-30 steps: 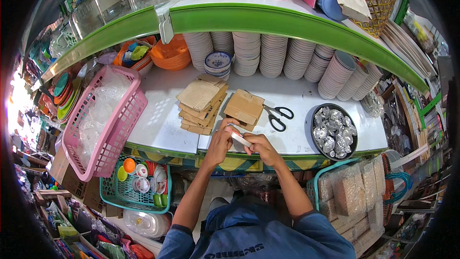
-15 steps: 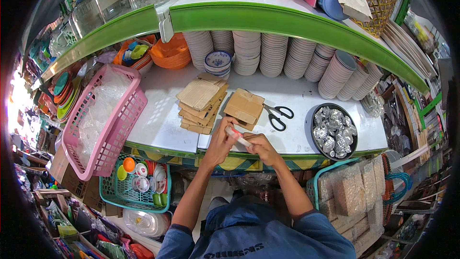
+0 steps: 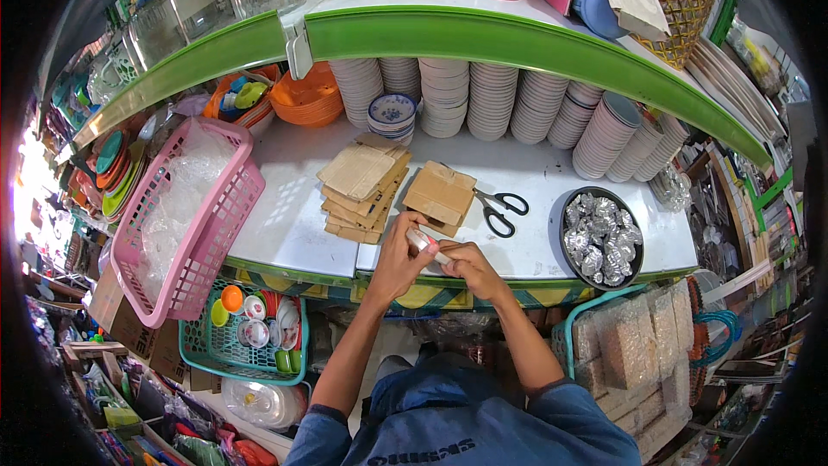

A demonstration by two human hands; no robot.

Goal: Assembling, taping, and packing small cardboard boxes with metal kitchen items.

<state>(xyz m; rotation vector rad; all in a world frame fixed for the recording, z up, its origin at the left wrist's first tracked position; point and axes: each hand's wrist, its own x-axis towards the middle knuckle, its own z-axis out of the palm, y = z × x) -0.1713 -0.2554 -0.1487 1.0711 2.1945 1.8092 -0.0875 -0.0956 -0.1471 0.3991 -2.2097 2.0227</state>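
Finding: apparent tape roll, whitish with red, in hand on the near-left side of the scissors.
The roll is over the near edge of the tabletop, clear of the scissors. The fingers of my left hand are clamped on its left part; those of my right hand are curled at its right end, and whether they grip or only touch I cannot tell. I judge it light, with a stiff body, smooth on the sides, tacky on any exposed face, and unlikely to break. Recommended hold: thumb and fingers across the two flat sides, off the outer band. The cardboard left of the scissors should be light and bendable, best taken by its edges.
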